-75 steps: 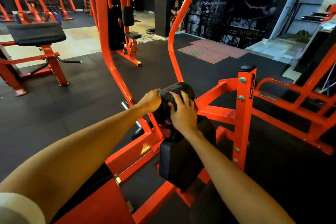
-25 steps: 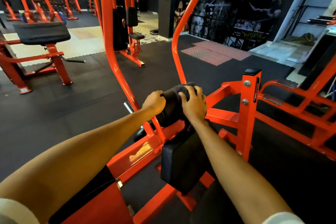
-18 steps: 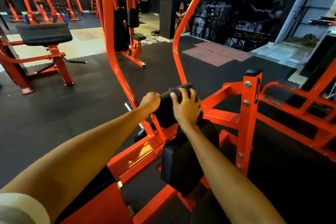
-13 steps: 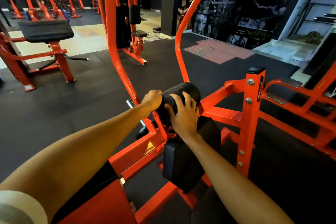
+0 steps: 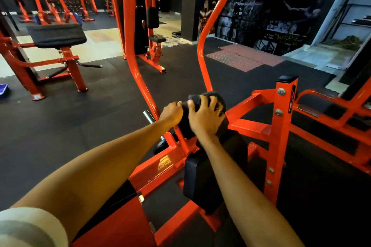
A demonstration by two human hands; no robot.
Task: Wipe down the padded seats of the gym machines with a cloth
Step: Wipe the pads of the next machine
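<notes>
Wiping was under way on one machine, with most of the job, in my judgement, yet to be done. The right hand (image 5: 204,118) lay on top of the black roller pad (image 5: 185,126) of the orange machine frame (image 5: 259,126), its fingers spread and curved over a dark cloth (image 5: 194,100) that they held bunched against the padding. The cloth was hard to tell from the pad, so how much of it was under the palm could not be seen. The left hand (image 5: 171,113) gripped the near left end of the same roller, fingers curled round it, apparently to steady it.

Just below the hands sat the rectangular black pad (image 5: 202,182) of this machine; whether it had been wiped, the view did not show, since no damp streaks or sheen stood out on it. Well apart on the left stood a bench pad (image 5: 56,35) on its own orange stand, and farther back a small seat (image 5: 159,39) on a tall machine; both looked untouched and probably remained to be done.

Only one container showed: a blue bin (image 5: 3,90) on the floor at the far left edge, cut off by the frame, its contents out of sight.
</notes>
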